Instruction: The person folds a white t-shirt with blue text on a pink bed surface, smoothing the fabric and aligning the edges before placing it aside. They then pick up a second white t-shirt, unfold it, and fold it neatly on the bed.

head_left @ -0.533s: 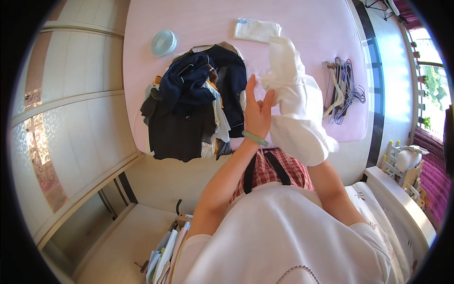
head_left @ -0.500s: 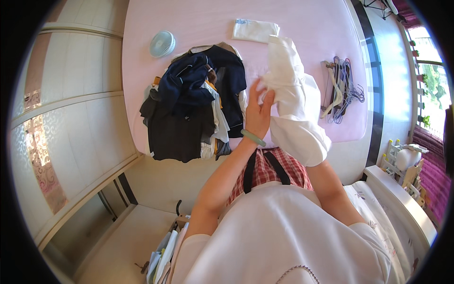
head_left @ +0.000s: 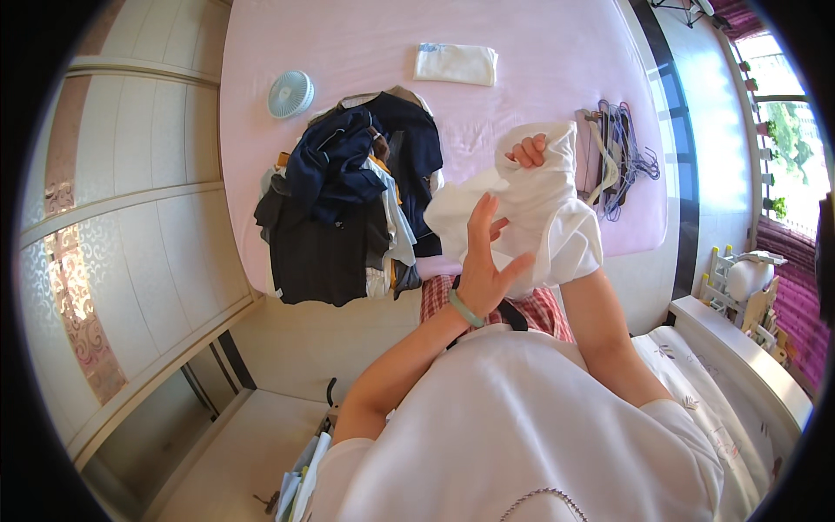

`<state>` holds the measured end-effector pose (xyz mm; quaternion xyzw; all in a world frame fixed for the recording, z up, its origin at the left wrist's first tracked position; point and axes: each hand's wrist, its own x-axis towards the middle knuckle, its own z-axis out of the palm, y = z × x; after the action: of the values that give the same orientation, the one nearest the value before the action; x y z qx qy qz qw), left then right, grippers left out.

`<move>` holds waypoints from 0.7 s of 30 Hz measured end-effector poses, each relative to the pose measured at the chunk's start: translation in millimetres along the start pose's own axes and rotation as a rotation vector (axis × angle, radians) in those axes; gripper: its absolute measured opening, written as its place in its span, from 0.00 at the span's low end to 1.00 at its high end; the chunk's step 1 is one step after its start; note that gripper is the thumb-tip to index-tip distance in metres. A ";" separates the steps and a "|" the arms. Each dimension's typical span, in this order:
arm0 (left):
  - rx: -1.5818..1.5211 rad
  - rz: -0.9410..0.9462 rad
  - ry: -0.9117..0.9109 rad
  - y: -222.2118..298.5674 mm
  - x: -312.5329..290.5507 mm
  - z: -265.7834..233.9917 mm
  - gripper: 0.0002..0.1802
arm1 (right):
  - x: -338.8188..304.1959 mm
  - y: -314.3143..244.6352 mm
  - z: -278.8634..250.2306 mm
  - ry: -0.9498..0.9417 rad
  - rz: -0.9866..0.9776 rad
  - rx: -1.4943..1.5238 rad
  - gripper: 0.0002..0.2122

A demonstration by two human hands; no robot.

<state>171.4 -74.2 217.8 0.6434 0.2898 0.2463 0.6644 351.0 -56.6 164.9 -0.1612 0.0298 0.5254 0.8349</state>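
Observation:
A white garment is drawn over my right forearm, above the near edge of the bed. My right hand shows only its curled fingers, which come out of the garment's far opening and close on the cloth; the rest is hidden inside. Just to the left, my left hand is open, fingers stretched and thumb spread, in front of a loose flap of the same garment. A green bangle circles the left wrist. Whether the left fingers touch the cloth I cannot tell.
On the pink bed sheet, a heap of dark clothes lies to the left. Beyond it stands a pale blue fan. A folded white cloth lies farther back, and several hangers are bunched at the right.
The white garment has come down and nearer, its far end lowered and a flap now spread leftward. Curled right fingers have appeared at its opening. My left hand has drawn back toward me.

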 end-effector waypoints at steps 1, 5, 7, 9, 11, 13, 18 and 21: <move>0.024 0.052 0.022 -5.8 -9.2 4.9 0.47 | 6.5 -1.5 -2.1 0.141 -0.032 -0.029 0.13; 0.270 -0.001 -0.172 -1.5 -30.0 20.2 0.55 | 12.5 6.0 6.1 0.465 -0.135 -0.201 0.14; 0.396 -0.002 -0.139 10.3 -25.9 25.5 0.44 | 14.4 13.6 23.6 0.714 -0.117 -0.287 0.16; 0.553 -0.012 -0.238 -7.8 -16.1 14.3 0.30 | 10.4 8.0 -1.2 0.477 -0.138 -0.669 0.15; 0.629 -0.012 -0.207 -14.2 -2.4 0.0 0.17 | 2.9 2.0 -10.0 0.235 -0.165 -1.074 0.12; 0.637 -0.080 -0.130 -19.3 18.0 -23.4 0.16 | -16.2 -3.0 -13.9 -0.012 -0.201 -1.499 0.10; 0.080 -0.301 0.233 -28.3 64.3 -113.4 0.28 | -60.1 -3.3 10.5 -0.358 0.096 -2.058 0.18; -0.319 -0.359 0.407 -39.3 74.4 -153.8 0.27 | -76.3 -31.5 45.1 -0.075 0.650 -1.586 0.13</move>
<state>114.5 85.4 172.8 0.4071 0.4838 0.2911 0.7180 339.5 -121.8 231.8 -0.6634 -0.3292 0.6090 0.2839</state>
